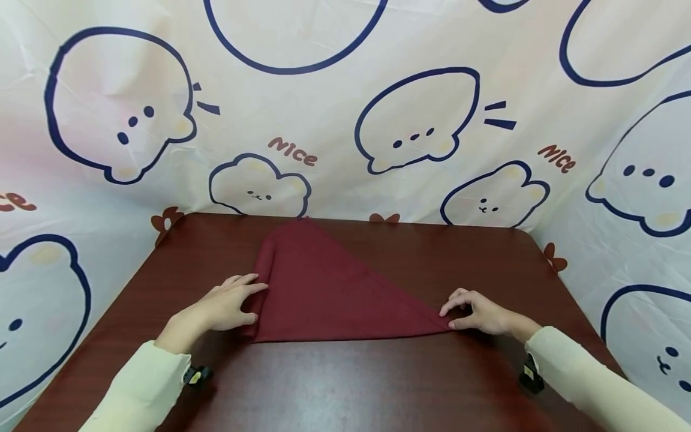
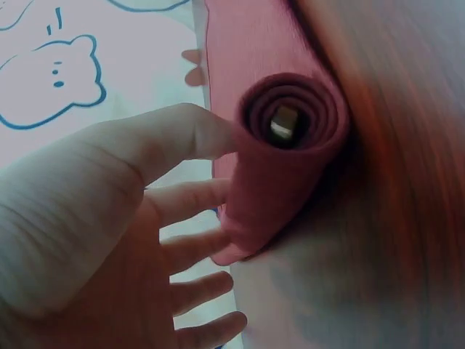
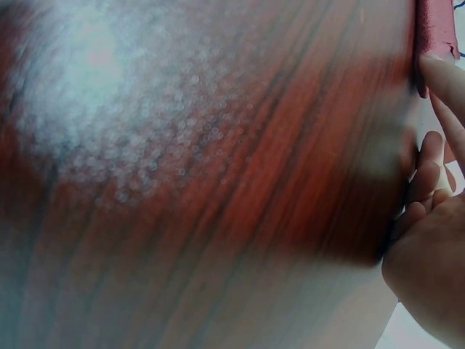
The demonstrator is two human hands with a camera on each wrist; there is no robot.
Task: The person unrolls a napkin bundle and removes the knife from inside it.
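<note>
A dark red cloth (image 1: 335,294) lies on the table, its left side rolled into a tube and its right side tapering to a corner. My left hand (image 1: 227,303) rests its fingertips and thumb against the rolled edge, fingers mostly straight. In the left wrist view, the open end of the roll (image 2: 330,109) shows several layers wound around a small shiny object (image 2: 283,125) whose kind I cannot tell. My right hand (image 1: 480,313) pinches the cloth's right corner between thumb and forefinger. At the right wrist view's edge, only a bit of the cloth (image 3: 436,33) shows.
The dark brown wooden table (image 1: 345,384) reflects light near its front. A white sheet (image 1: 335,108) printed with blue cartoon outlines hangs behind the table and along both sides. A dark wrist device (image 1: 197,375) sits at the left cuff, another (image 1: 531,375) at the right.
</note>
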